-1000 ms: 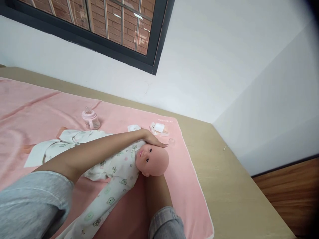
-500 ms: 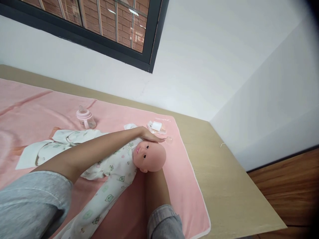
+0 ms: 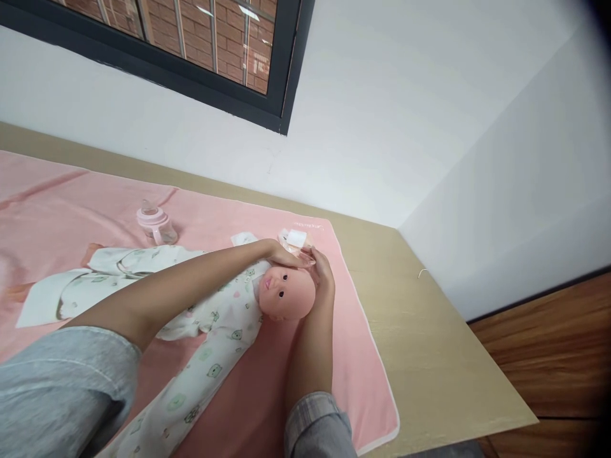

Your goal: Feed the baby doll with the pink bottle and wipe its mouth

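A bald baby doll [image 3: 289, 294] in a white patterned outfit lies on its back on a pink blanket [image 3: 351, 356]. My left arm crosses over its body. Beyond the top of the doll's head, my left hand [image 3: 286, 254] meets my right hand [image 3: 323, 270]. The fingertips of both hands are drawn together around a small clear, shiny thing, mostly covered and too small to name. My right forearm curves around the crown of the head. Just behind the hands lies a clear plastic packet [image 3: 294, 240] with a white label.
A pink-topped baby bottle [image 3: 156, 224] stands on the blanket beside the doll's legs. The wooden surface [image 3: 420, 362] shows along the blanket's right and far edges. A white wall [image 3: 353, 127] with a dark-framed window [image 3: 281, 70] rises behind it.
My right hand has come out from behind the doll's head and joined my left fingertips. The clear thing by my left fingertips is now mostly covered. The view has shifted slightly.
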Motion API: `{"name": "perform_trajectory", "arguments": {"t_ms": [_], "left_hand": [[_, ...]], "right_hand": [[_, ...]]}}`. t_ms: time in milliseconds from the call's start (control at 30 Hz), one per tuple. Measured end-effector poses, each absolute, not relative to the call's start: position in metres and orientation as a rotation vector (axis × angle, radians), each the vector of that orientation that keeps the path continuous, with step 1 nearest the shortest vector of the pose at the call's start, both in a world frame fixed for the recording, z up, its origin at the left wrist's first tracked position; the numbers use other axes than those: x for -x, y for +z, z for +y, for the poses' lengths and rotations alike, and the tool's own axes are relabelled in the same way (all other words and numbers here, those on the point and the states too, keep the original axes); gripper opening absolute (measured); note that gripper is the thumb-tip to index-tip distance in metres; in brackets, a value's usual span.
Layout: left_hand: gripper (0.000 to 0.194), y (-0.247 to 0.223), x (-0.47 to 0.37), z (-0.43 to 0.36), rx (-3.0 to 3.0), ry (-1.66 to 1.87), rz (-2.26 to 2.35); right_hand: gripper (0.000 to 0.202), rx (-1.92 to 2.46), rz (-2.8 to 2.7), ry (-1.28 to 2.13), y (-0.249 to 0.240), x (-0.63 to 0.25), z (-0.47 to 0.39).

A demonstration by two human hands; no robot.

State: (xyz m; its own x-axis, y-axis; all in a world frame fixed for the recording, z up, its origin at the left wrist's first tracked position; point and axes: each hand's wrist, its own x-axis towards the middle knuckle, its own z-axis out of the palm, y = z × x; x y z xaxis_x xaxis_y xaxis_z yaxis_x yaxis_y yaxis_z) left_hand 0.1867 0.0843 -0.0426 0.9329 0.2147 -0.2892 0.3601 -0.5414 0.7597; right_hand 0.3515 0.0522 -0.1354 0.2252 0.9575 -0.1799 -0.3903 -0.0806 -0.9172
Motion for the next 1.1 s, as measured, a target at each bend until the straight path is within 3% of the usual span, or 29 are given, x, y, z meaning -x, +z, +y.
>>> {"name": "perform_trajectory", "arguments": {"t_ms": [200, 500, 700, 933, 1100], "left_hand": [[0.065, -0.052, -0.193, 0.088, -2.064, -0.352, 0.404], [0.068, -0.055, -0.196, 0.085, -2.115, -0.286, 0.457], [0.069, -0.044, -0.191, 0.095, -2.177, -0.400, 0.499], [0.040, -0.019, -0.154, 0.101, -2.417, -0.159, 0.551], [0.042, -0.006, -0.131, 0.087, -2.541, 0.093, 0.718]], "right_hand": [[0.026, 1.111, -0.642, 1.270, -0.140, -0.349, 0.048], [0.022, 0.991, -0.519, 1.304, -0.137, -0.343, 0.048], [0.034, 0.859, -0.619, 1.310, -0.128, -0.346, 0.043], [0.025, 0.769, -0.781, 1.106, -0.081, -0.347, 0.020], [0.026, 0.845, -0.873, 1.055, -0.048, -0.347, 0.002]]}}
